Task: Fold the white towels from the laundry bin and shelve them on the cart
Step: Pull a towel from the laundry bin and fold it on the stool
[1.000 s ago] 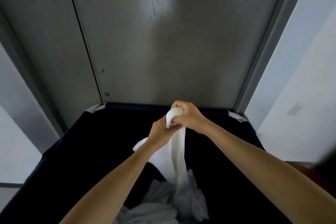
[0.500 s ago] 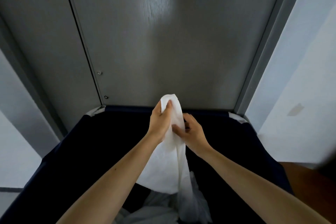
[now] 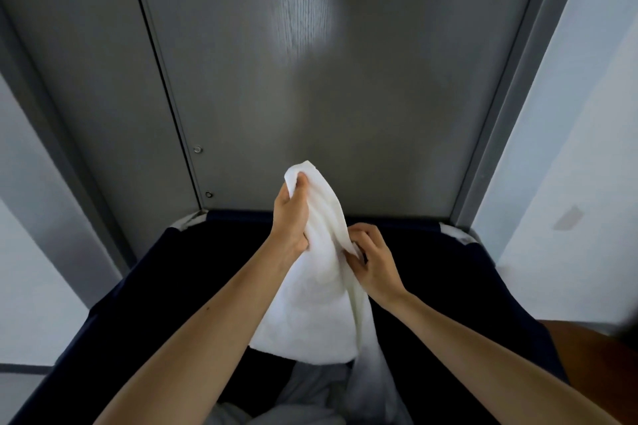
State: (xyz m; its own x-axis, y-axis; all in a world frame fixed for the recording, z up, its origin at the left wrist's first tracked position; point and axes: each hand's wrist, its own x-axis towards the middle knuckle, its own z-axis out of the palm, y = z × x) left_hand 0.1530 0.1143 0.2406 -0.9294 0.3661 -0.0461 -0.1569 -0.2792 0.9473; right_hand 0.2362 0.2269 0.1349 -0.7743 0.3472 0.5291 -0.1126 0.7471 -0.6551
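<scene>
A white towel (image 3: 310,307) hangs in the air over the dark navy laundry bin (image 3: 145,279). My left hand (image 3: 291,217) grips its top corner, held high in front of the grey door. My right hand (image 3: 373,259) pinches the towel's right edge a little lower. The towel's lower end trails down into the bin. More white laundry (image 3: 310,397) lies crumpled at the bottom of the bin, partly hidden by my forearms. The cart is out of view.
A grey door (image 3: 310,97) with a metal frame stands right behind the bin. White walls (image 3: 580,148) flank it on both sides. A brown wooden surface (image 3: 593,355) shows at the right edge, beside the bin.
My left hand has risen with the towel's top corner. My right hand has slid down and right along the edge, so the towel hangs more spread out and higher above the bin.
</scene>
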